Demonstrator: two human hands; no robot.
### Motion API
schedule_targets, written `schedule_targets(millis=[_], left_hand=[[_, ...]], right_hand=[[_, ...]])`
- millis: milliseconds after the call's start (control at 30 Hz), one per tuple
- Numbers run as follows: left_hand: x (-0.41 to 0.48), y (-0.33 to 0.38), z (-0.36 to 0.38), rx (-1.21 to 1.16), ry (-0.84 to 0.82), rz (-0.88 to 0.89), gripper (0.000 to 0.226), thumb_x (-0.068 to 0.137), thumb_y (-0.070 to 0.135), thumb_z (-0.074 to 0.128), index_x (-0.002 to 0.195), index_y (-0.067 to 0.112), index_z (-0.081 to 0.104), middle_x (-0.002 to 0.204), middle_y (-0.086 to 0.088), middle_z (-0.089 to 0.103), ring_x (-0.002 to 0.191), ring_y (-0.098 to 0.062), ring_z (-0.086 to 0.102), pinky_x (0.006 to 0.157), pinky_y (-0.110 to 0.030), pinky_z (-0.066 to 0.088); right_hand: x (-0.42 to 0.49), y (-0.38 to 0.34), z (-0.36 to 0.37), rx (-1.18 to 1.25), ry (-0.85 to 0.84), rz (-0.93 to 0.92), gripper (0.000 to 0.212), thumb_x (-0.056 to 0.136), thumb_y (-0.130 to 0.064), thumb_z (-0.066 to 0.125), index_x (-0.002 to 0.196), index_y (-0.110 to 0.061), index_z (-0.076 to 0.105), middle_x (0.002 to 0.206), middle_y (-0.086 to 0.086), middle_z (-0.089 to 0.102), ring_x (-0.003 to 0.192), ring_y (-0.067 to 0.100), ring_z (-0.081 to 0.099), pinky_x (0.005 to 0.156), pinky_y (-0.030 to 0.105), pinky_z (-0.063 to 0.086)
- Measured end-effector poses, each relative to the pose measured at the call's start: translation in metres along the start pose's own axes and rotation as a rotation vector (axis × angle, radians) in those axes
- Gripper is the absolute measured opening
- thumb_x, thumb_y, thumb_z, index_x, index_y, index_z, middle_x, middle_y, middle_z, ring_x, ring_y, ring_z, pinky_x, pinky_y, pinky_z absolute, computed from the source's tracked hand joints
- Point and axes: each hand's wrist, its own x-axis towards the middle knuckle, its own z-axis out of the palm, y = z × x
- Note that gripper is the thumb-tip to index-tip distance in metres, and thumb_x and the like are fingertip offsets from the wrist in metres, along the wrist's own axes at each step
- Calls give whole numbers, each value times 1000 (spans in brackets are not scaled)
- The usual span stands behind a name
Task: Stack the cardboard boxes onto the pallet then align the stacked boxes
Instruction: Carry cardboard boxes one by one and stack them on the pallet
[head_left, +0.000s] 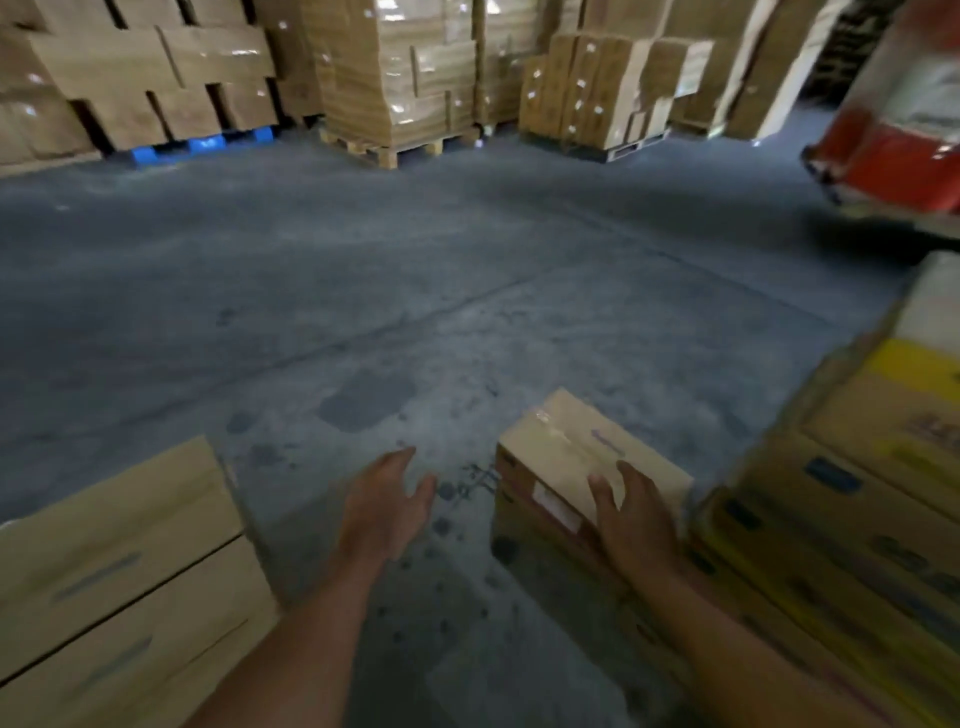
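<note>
A small taped cardboard box (566, 457) stands on the grey floor at the lower right. My right hand (636, 519) lies on its near top edge with the fingers spread over the lid. My left hand (387, 506) hovers open above the floor, to the left of the box and apart from it, fingers straight. At the lower left a stack of plain cardboard boxes (119, 571) shows two layers. The pallet under it is hidden. The frame is blurred by motion.
Yellow printed cartons (862, 509) are stacked along the right edge. Wrapped box stacks on a blue pallet (202, 143) and on a wooden pallet (395, 150) line the back. A red machine (893, 156) sits far right. Bare concrete floor (415, 270) lies between.
</note>
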Motion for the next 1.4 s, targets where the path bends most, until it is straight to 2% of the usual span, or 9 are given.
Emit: schedule_targets(millis=[167, 300, 400, 533, 667, 867, 1200, 1300, 1400], left_hand=[[27, 61, 77, 43, -157, 109, 52, 96, 44, 57, 136, 12, 59, 140, -9, 59, 127, -27, 55, 105, -32, 38], [57, 82, 117, 65, -249, 138, 63, 86, 52, 48, 131, 11, 63, 133, -10, 63, 121, -29, 59, 98, -34, 43], [92, 82, 150, 100, -311, 161, 56, 89, 49, 57, 128, 9, 65, 129, -11, 66, 116, -29, 61, 93, -33, 44], [153, 78, 201, 123, -385, 165, 42, 94, 32, 65, 128, 7, 63, 128, -13, 64, 117, -29, 58, 92, -31, 40], [231, 45, 273, 157, -445, 141, 51, 87, 42, 58, 120, 4, 64, 117, -19, 65, 110, -37, 59, 88, -38, 44], [341, -27, 392, 213, -494, 70, 66, 91, 39, 66, 144, 2, 47, 141, -23, 51, 129, -38, 48, 105, -41, 38], [439, -107, 510, 252, -522, 146, 92, 83, 51, 73, 151, 2, 35, 150, -20, 41, 139, -33, 38, 114, -39, 30], [457, -115, 528, 215, -520, 121, 106, 75, 57, 78, 153, 3, 30, 154, -19, 37, 143, -31, 34, 116, -35, 28], [473, -127, 538, 135, -600, 54, 118, 69, 62, 79, 157, 10, 22, 161, -14, 27, 146, -27, 29, 116, -30, 24]], right_hand=[[48, 73, -19, 59, 29, 177, 57, 102, -46, 48, 145, -9, 48, 145, 18, 51, 130, 38, 50, 106, 52, 44], [75, 123, -8, 78, 32, 267, 66, 95, -64, 37, 129, -12, 58, 127, 17, 60, 114, 37, 58, 86, 40, 49], [98, 142, 1, 112, 50, 346, 49, 98, -53, 46, 131, -19, 57, 123, 11, 64, 113, 35, 61, 88, 41, 50], [139, 172, 41, 164, 64, 459, 69, 87, -74, 37, 131, -26, 56, 126, 4, 64, 115, 32, 61, 94, 48, 51], [184, 192, 92, 110, 96, 584, 50, 102, -49, 47, 140, -16, 52, 141, 12, 55, 127, 33, 53, 101, 43, 46], [246, 260, 190, 146, 155, 807, 68, 101, -50, 49, 157, -16, 33, 160, 11, 37, 143, 32, 38, 117, 45, 33], [270, 347, 267, 158, 289, 966, 80, 90, -53, 66, 156, -25, 30, 151, 9, 47, 135, 33, 47, 111, 50, 41], [276, 354, 276, 229, 334, 1009, 81, 87, -53, 70, 153, -22, 35, 147, 8, 50, 131, 31, 50, 110, 46, 41], [279, 358, 277, 350, 377, 991, 77, 87, -48, 72, 153, -26, 37, 138, -5, 51, 123, 16, 49, 105, 34, 37]])
